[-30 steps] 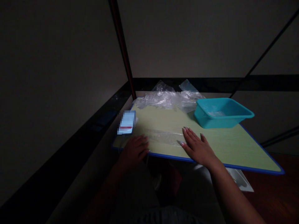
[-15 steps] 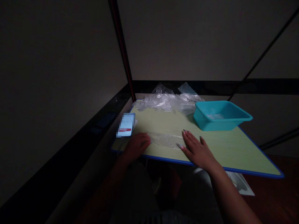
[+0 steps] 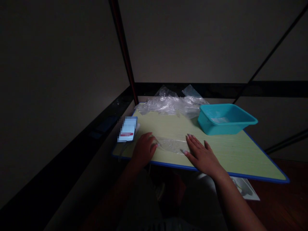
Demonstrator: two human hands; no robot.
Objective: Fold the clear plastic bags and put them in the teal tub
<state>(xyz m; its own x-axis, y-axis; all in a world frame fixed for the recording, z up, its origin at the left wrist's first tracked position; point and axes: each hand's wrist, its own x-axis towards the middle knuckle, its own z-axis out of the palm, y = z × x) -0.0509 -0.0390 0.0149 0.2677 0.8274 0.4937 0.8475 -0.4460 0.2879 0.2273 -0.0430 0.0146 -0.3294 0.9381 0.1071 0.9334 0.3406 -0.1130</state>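
A thin clear plastic bag (image 3: 170, 145) lies flat on the table near its front edge. My right hand (image 3: 201, 155) rests flat at the bag's right end, with fingers stretched out and the thumb spread. At the left end is my left hand (image 3: 145, 148), its fingers slightly bent and apart from the thumb. The fingertips are close to the bag's edge; whether they touch it I cannot tell.
A phone (image 3: 127, 130) with a lit screen stands at the table's left side. Crumpled clear plastic bags (image 3: 168, 105) are heaped at the back. A turquoise basin (image 3: 221, 129) with some clear plastic inside stands on the right. The table (image 3: 231, 154) has a blue edge.
My left hand has lifted its fingers a little and spread them from the thumb. My right hand stays flat on the bag. The whole view has shifted slightly.
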